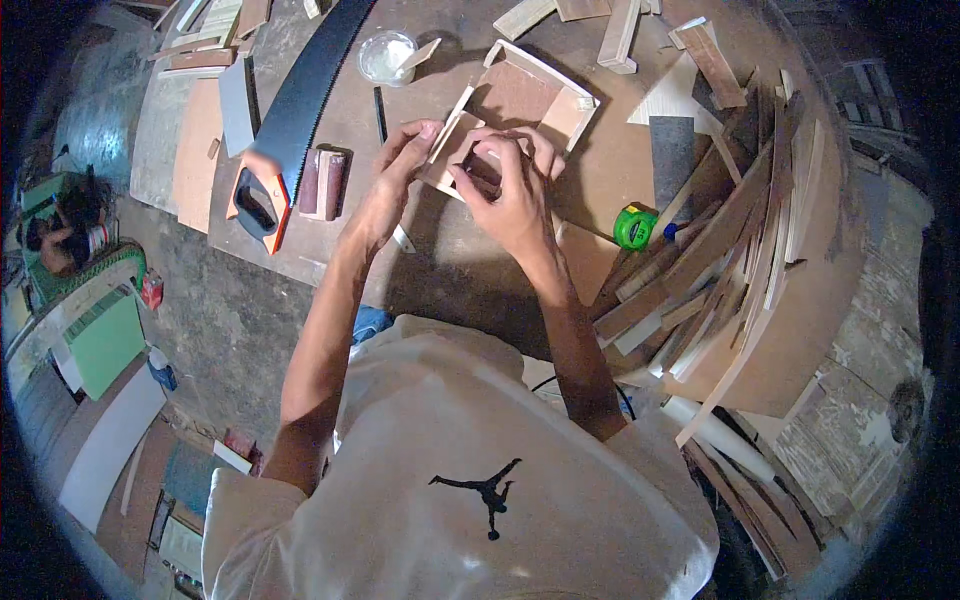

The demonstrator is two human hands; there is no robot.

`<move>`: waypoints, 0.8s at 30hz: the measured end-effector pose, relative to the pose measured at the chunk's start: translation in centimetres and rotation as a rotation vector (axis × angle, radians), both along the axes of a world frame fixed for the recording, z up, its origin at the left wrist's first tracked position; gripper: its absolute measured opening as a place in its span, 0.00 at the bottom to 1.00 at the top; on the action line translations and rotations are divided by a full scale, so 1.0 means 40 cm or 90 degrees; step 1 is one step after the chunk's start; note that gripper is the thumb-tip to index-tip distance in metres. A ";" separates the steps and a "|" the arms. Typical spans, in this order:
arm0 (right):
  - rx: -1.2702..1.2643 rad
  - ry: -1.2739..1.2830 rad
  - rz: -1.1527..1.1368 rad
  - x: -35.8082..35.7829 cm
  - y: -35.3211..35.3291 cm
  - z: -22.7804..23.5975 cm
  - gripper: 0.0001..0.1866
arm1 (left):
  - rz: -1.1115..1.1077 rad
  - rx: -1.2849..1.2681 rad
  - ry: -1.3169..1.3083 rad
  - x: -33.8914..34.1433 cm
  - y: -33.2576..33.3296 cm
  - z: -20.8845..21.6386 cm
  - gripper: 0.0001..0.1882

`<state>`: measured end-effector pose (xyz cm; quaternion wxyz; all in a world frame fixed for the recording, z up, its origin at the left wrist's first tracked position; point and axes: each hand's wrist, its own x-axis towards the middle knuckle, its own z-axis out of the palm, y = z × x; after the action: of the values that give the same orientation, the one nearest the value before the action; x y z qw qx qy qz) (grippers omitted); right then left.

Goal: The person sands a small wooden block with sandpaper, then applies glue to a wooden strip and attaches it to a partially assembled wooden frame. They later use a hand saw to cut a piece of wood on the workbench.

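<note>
My left hand [392,170] and my right hand [515,185] meet over a small open wooden box [520,95] on the brown workbench [450,260]. The left fingers pinch a thin light wood strip [450,125] standing along the box's near left wall. The right hand curls around a small dark piece at the box's near edge; what exactly it grips is hidden by the fingers.
A handsaw [300,95] with an orange handle [258,205] lies at the left, with small wood blocks [325,182] beside it. A clear round cup [387,55] stands behind. A green tape measure [634,226] and a heap of wood strips [730,260] lie at the right.
</note>
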<state>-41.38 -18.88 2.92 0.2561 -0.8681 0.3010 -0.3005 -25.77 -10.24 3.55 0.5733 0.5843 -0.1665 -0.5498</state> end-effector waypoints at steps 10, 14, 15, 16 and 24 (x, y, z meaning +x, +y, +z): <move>0.631 -0.224 -0.147 -0.027 0.101 0.073 0.25 | 0.017 -0.029 -0.187 -0.070 0.018 -0.007 0.39; 0.772 -0.236 -0.118 -0.036 0.144 0.054 0.29 | 0.066 0.025 -0.145 -0.090 0.006 -0.026 0.35; 0.778 -0.239 -0.113 -0.037 0.148 0.050 0.30 | 0.085 0.022 -0.150 -0.096 0.000 -0.037 0.33; 0.802 -0.250 -0.106 -0.037 0.149 0.048 0.31 | 0.074 0.044 -0.169 -0.098 -0.006 -0.026 0.32; 0.785 -0.275 -0.075 -0.020 0.164 -0.013 0.34 | 0.094 0.045 -0.180 -0.103 -0.025 -0.023 0.25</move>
<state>-42.16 -12.34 2.41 0.7444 -0.4647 0.4068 -0.2539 -29.90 -11.23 2.62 0.5617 0.6865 -0.1828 -0.4240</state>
